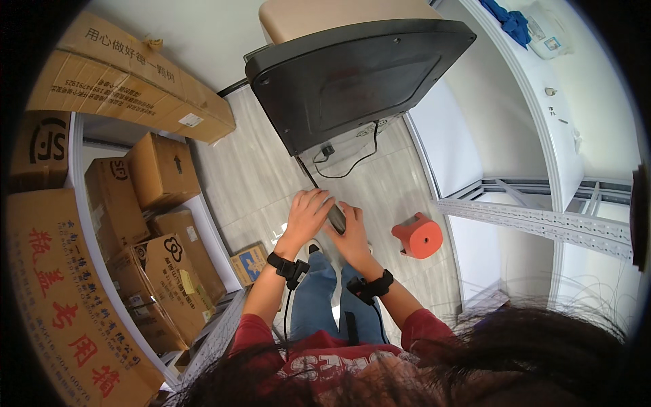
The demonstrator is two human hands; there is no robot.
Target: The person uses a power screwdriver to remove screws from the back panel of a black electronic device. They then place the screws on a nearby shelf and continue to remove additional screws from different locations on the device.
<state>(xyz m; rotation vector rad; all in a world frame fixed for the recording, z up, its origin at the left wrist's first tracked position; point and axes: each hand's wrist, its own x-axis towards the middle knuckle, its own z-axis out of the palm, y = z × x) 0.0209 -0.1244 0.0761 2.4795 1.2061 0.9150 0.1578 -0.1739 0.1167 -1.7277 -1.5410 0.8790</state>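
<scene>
Both of my hands meet in front of my body, above my jeans. My right hand (pixel 349 230) is closed around the thick dark grey handle of a thin-shafted tool (pixel 337 218); its exact kind is unclear. My left hand (pixel 306 218) curls around it just above the handle, partly hiding it. The thin black shaft runs up and left from the fingers to the lower left corner of a large black panel (pixel 359 81). Whether the tip touches the panel cannot be made out. A beige body (pixel 339 12) sits behind the panel.
A black cable (pixel 369 154) loops below the panel beside a black plug (pixel 328 150). On the floor to the right stands a red stool (pixel 418 237). Cardboard boxes (pixel 166 173) fill the left shelves. White shelving (pixel 515 210) lines the right side.
</scene>
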